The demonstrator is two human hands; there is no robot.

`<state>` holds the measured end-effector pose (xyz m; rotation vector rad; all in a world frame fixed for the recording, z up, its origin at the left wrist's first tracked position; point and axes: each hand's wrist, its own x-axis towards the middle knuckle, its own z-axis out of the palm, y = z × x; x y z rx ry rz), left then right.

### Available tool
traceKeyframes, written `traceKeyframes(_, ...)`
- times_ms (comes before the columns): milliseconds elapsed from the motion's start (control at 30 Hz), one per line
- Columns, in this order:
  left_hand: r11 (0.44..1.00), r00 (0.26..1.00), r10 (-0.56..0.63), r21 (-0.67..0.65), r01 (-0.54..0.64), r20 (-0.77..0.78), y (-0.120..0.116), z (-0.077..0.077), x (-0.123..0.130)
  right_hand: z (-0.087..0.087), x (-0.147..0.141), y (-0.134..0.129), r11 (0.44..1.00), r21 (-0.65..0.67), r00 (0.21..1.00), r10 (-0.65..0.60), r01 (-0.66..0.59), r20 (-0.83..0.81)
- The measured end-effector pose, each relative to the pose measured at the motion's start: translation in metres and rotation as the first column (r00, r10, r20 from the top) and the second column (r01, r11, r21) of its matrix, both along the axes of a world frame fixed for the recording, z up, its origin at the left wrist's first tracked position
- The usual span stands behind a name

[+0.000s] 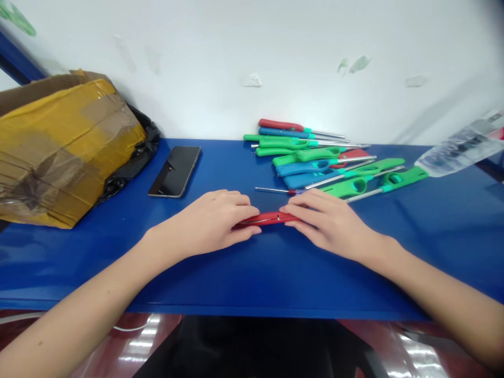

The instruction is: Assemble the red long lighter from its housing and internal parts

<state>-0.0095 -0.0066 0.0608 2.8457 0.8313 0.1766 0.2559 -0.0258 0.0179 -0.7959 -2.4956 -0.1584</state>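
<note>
A red lighter handle (269, 218) lies crosswise between my two hands, low over the blue table. Along its upward side runs a narrow seam, with a small pale spot near the middle. My left hand (220, 219) pinches the left end between thumb and fingers. The other end is gripped by the fingers of my right hand (326, 220). Both ends are hidden by fingertips. Just beyond my right hand rests a thin screwdriver (275, 190) with a metal shaft, its handle partly covered by that hand.
Several long-necked lighters (315, 167) in green, blue and red are piled at the back right. A black phone (175, 172) lies left of centre. The taped carton (71, 152) sits far left, against a black plastic bag (132, 157). A clear plastic bag (459, 149) hangs over the right side.
</note>
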Motion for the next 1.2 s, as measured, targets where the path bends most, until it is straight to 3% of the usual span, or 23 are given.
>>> traceKeyframes(167,0.998,0.997,0.028,-0.062,-0.024,0.070,0.003,-0.004,0.000,0.000,0.001,0.000,1.000,-0.023,1.000,-0.005,0.005,-0.023)
traceKeyframes(400,0.994,0.996,-0.038,0.110,0.030,0.076,0.001,-0.012,0.006,0.000,0.003,0.002,0.997,-0.076,0.998,-0.011,0.006,-0.061)
traceKeyframes(667,0.991,0.986,0.066,-0.124,-0.047,0.154,0.007,-0.010,-0.003,-0.002,0.005,0.004,0.991,-0.130,0.993,-0.045,0.031,-0.106)
traceKeyframes(933,0.993,0.981,0.088,0.064,-0.100,0.175,0.007,-0.024,-0.002,-0.005,0.010,0.006,0.991,-0.128,0.988,-0.045,0.026,-0.147)
traceKeyframes(1067,0.984,0.951,0.179,-0.034,-0.176,0.254,0.007,-0.025,-0.002,-0.005,0.010,0.007,0.988,-0.152,0.987,-0.050,0.026,-0.153)
traceKeyframes(1200,0.977,0.938,0.206,-0.120,-0.179,0.279,0.008,-0.023,-0.001,-0.005,0.009,0.006,0.988,-0.148,0.988,-0.056,0.034,-0.146)
